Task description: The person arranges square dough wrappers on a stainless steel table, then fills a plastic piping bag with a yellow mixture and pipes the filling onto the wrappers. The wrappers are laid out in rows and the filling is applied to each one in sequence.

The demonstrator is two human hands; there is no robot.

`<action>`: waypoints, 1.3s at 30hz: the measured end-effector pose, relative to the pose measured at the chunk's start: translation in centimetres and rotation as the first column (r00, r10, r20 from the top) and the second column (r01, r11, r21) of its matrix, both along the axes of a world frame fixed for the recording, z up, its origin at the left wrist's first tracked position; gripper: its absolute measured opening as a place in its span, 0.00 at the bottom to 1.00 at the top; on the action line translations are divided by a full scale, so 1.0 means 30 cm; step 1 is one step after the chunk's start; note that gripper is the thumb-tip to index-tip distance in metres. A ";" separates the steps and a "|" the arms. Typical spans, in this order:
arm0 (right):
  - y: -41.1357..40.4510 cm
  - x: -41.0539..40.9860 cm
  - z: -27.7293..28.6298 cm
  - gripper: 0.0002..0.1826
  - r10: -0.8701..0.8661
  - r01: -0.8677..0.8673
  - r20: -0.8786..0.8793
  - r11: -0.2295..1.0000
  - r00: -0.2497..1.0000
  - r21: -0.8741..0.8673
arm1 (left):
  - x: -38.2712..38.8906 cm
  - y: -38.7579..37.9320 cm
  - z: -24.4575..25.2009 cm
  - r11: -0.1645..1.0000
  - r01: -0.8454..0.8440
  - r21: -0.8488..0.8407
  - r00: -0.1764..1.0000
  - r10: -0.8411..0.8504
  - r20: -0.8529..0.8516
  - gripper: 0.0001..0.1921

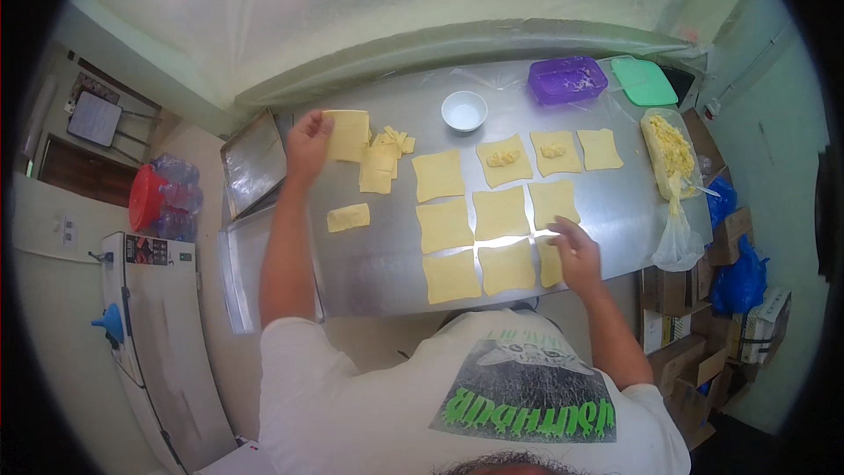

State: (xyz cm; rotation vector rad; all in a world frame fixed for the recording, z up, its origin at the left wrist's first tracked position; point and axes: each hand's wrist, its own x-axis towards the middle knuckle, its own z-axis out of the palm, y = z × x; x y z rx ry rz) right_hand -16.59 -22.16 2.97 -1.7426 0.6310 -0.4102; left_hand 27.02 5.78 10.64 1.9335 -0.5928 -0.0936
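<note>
My left hand [308, 145] grips the left edge of a stack of pale yellow dough squares [349, 138], thumb on top. Beside it lie smaller dough pieces and strips [380, 161]. My right hand [577, 254] is over the front right of the rows of flat dough squares, fingers apart with nothing visible in them. It partly covers one dough square [550, 264], and its fingertips are by the edge of another [552, 201]. Two back-row squares bear crumbly yellow filling [503, 158]. A folded dough piece [348, 218] lies apart at the left.
On the steel table [382, 277] are a white bowl [464, 112], a purple container [567, 80], a green lid [646, 82] and a tub of yellow filling [669, 145] with a plastic bag [676, 241]. Metal trays [254, 161] stand left; cardboard boxes [679, 363] are stacked right.
</note>
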 end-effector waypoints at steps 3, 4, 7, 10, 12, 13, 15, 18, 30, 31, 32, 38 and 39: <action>0.056 0.164 0.034 0.24 0.169 -0.163 0.015 0.919 0.985 0.359 | -0.258 -0.105 -0.031 0.990 -0.045 -0.132 0.939 -0.003 -0.343 0.13; 0.083 0.222 0.065 0.23 0.244 -0.231 0.010 0.904 0.970 0.361 | -0.352 -0.133 -0.081 0.971 -0.043 -0.236 0.900 -0.065 -0.431 0.13; 0.138 0.326 0.139 0.24 0.212 -0.237 0.110 0.792 0.971 0.562 | -0.632 -0.261 -0.166 0.929 -0.041 -0.368 0.746 -0.217 -0.629 0.13; 0.111 0.337 0.091 0.21 0.208 -0.203 -0.014 0.968 0.978 0.149 | -0.848 -0.363 -0.159 0.858 -0.218 -0.464 0.601 -0.256 -0.757 0.14; 0.102 0.297 0.102 0.20 0.174 -0.175 0.030 0.984 0.984 0.045 | -0.930 -0.409 -0.181 0.836 -0.285 -0.469 0.592 -0.232 -0.772 0.14; 0.087 0.279 0.086 0.20 0.191 -0.191 0.009 0.981 0.981 -0.007 | -0.963 -0.427 -0.187 0.815 -0.341 -0.468 0.582 -0.208 -0.786 0.15; 0.055 0.241 0.037 0.19 0.204 -0.205 -0.013 0.977 0.979 -0.060 | -1.021 -0.461 -0.173 0.934 -0.223 -0.279 0.771 -0.006 -0.637 0.16; 0.049 0.202 0.023 0.18 0.187 -0.182 0.069 0.980 0.980 -0.078 | -1.094 -0.513 -0.212 0.967 -0.230 -0.111 0.962 0.209 -0.174 0.19; -0.001 0.169 0.042 0.22 0.071 -0.075 -0.027 0.975 0.997 -0.207 | -1.163 -0.587 -0.246 0.962 -0.259 -0.080 0.960 0.266 0.091 0.20; -0.002 0.170 0.033 0.22 0.042 -0.047 -0.027 0.972 0.999 -0.232 | -1.167 -0.588 -0.246 0.962 -0.259 -0.080 0.960 0.266 0.091 0.20; 0.000 0.170 0.036 0.22 0.015 -0.022 -0.027 0.966 1.000 -0.257 | -1.171 -0.588 -0.244 0.965 -0.253 -0.067 0.961 0.259 0.097 0.21; 0.006 0.155 0.040 0.20 0.016 0.000 0.055 0.960 0.998 -0.281 | -1.179 -0.595 -0.249 0.954 -0.294 -0.057 0.955 0.295 0.017 0.24; 0.007 0.152 0.039 0.20 0.017 0.000 0.056 0.960 0.998 -0.281 | -1.180 -0.596 -0.254 0.944 -0.319 -0.081 0.947 0.322 0.015 0.24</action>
